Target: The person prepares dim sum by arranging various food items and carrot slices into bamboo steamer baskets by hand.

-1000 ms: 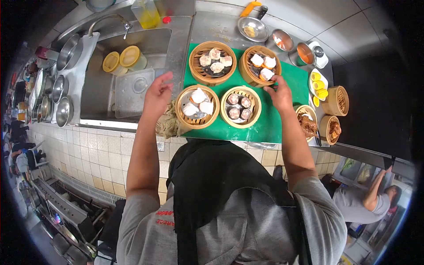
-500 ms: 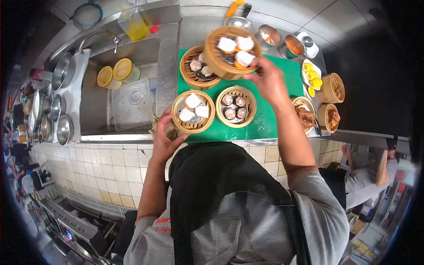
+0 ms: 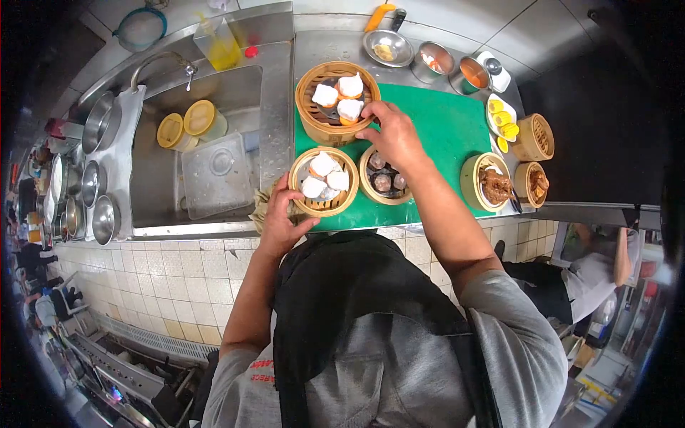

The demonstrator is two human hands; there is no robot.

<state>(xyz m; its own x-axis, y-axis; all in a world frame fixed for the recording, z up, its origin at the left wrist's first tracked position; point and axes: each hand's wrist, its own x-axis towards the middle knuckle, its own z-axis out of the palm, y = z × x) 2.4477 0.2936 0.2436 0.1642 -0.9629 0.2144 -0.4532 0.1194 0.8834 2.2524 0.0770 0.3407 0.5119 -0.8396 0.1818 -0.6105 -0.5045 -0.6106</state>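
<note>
At the back left of the green cutting board (image 3: 442, 114), my right hand (image 3: 396, 135) grips the right side of a bamboo steamer (image 3: 303, 96) with three white-topped dumplings (image 3: 349, 109) in it. This steamer sits on top of another one, whose contents are hidden. Nearer to me, my left hand (image 3: 280, 222) has fingers and thumb against the left edge of a second bamboo steamer (image 3: 322, 211), also holding three white dumplings (image 3: 323, 164). Beside it stands a steamer (image 3: 389, 200) of dark-topped dumplings (image 3: 383, 182), partly covered by my right hand.
On the left is a sink (image 3: 200, 227) with yellow-lidded tubs (image 3: 203, 118). Steamers of brown food (image 3: 494, 187), a plate of yellow rolls (image 3: 504, 121) and sauce containers (image 3: 474, 73) line the right and back. Another person (image 3: 599, 271) is at the right.
My right hand has brought its steamer left and down onto the back-left steamer, covering that one's dumplings. The steamer at my left hand has shifted slightly right.
</note>
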